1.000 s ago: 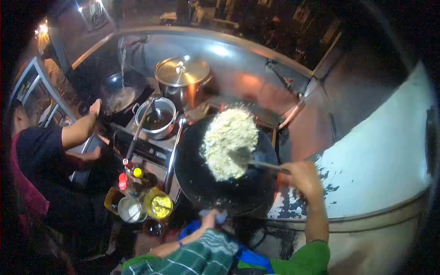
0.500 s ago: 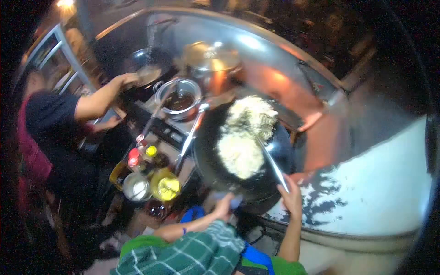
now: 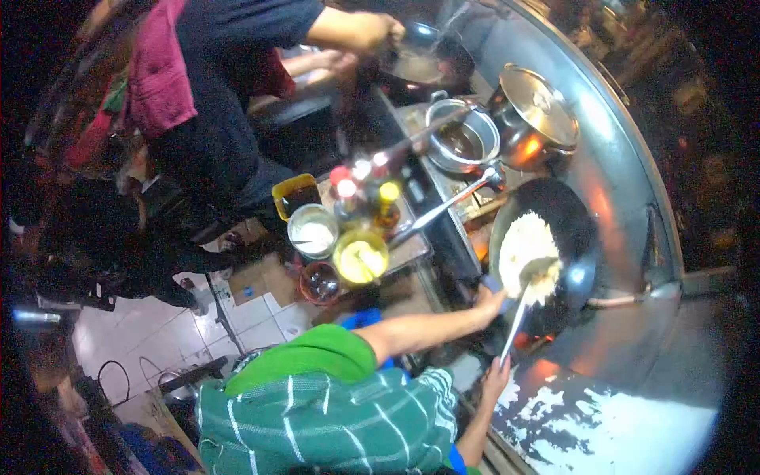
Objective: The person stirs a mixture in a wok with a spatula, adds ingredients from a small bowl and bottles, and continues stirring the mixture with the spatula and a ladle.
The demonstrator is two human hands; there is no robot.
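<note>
A pale heap of food (image 3: 524, 241), perhaps rice or noodles, sits in a black wok (image 3: 583, 218) over a flame. My left hand (image 3: 489, 302) is closed at the wok's near rim, with a bluish cloth (image 3: 492, 283) between hand and metal. My right hand (image 3: 496, 377) is wrapped around the handle of a metal wok ladle (image 3: 516, 323). The ladle's head rests at the near end of the food, partly covered by it.
Left of the wok lie a second long-handled ladle (image 3: 447, 207), a metal pot (image 3: 492, 131) and a lidded pot (image 3: 546, 107). Seasoning tubs (image 3: 361, 261) and bottles stand nearer me. A co-worker (image 3: 229, 47) reaches toward another wok (image 3: 451, 67).
My view has swung leftward, so the stove appears farther right. Two patches of food in the wok now show as one heap. Both hands keep their holds.
</note>
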